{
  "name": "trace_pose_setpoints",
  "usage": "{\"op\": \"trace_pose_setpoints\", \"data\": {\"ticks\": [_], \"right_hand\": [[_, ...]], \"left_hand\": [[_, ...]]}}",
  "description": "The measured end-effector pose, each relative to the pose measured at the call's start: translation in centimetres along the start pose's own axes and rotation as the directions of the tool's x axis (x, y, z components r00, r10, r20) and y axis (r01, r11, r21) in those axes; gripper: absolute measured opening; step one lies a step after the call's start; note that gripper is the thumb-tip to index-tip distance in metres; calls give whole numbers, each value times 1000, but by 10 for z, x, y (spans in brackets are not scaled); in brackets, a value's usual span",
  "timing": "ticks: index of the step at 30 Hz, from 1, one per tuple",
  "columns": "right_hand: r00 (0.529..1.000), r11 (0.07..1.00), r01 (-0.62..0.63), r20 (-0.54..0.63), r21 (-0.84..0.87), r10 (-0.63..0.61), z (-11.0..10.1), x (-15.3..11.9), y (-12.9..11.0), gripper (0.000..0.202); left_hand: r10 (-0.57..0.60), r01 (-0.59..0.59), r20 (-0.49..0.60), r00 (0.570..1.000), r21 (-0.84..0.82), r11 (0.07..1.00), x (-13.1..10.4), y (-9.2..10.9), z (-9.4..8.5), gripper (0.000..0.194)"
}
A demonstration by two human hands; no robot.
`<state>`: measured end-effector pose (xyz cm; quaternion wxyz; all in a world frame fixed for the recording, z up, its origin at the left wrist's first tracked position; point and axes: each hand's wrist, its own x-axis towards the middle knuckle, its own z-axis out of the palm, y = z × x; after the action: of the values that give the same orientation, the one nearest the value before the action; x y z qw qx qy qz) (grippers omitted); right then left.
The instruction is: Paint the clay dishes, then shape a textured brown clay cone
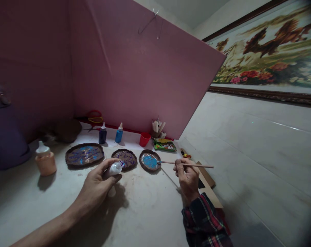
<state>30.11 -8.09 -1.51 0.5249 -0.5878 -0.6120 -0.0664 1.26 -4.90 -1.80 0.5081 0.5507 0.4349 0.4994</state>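
1. Here, in the head view, my left hand point(100, 183) is wrapped around a small white squeeze bottle point(116, 168), thumb on top and fingers curled beneath, its nozzle pointing toward the middle dish point(124, 159). The bottle sits above the tabletop point(145, 209), just in front of that dish.
2. My right hand point(187, 178) pinches a thin wooden brush point(186, 164) partway along the handle; the tip rests at the edge of the small round dish point(149, 161), whose centre is coated in blue.
3. Handling, as I judge it: the squeeze bottle looks light and soft-walled — a hard grip would likely push paint out, so I hold it at the body, away from the nozzle. The brush is stiff, slim and nearly weightless; a pencil grip well back from the bristles suits it.
4. The three dark dishes, including the large oval dish point(84, 155) on the left, look like rough, brittle ware with wet paint on top; best taken by the rim or from underneath.
5. Nearby stand a dark blue bottle point(102, 133), a light blue bottle point(119, 133), a red cup point(144, 139), a holder of sticks point(157, 128) and an orange bottle point(45, 159).
6. Hard to make out: the bottle's nozzle is blurred, so I cannot tell whether it is capped — my palm hides its lower half. The bristles merge with the dish rim. The dim objects at far left, and the red-handled item by the pink board point(134, 75), stay unclear.
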Motion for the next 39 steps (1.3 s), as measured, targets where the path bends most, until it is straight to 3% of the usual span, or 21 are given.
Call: {"op": "trace_pose_setpoints", "data": {"ticks": [4, 7, 12, 26, 33, 39], "right_hand": [[985, 978, 175, 13, -115, -174, 1, -7, -5, 16], [947, 924, 320, 38, -208, -319, 5, -18, -6, 8], [881, 880, 454, 221, -142, -419, 8, -33, -7, 9], [798, 827, 556, 332, -87, -502, 10, -32, -5, 12], [708, 746, 657, 430, -109, -561, 7, -35, -11, 9], [746, 771, 627, 365, -107, -557, 8, -34, -15, 12]], "left_hand": [[46, -45, -24, 999, 24, 999, 2, -3, 0, 39], [58, -56, -34, 998, 45, 997, 1, -2, -1, 38], [91, -87, -119, 989, 34, 996, -5, 3, 1, 38], [85, -83, -63, 994, 35, 996, -1, 3, -4, 29], [88, -87, -75, 993, 23, 996, -1, 2, -3, 30], [85, -83, -57, 995, 24, 996, -1, 1, -4, 31]]}}
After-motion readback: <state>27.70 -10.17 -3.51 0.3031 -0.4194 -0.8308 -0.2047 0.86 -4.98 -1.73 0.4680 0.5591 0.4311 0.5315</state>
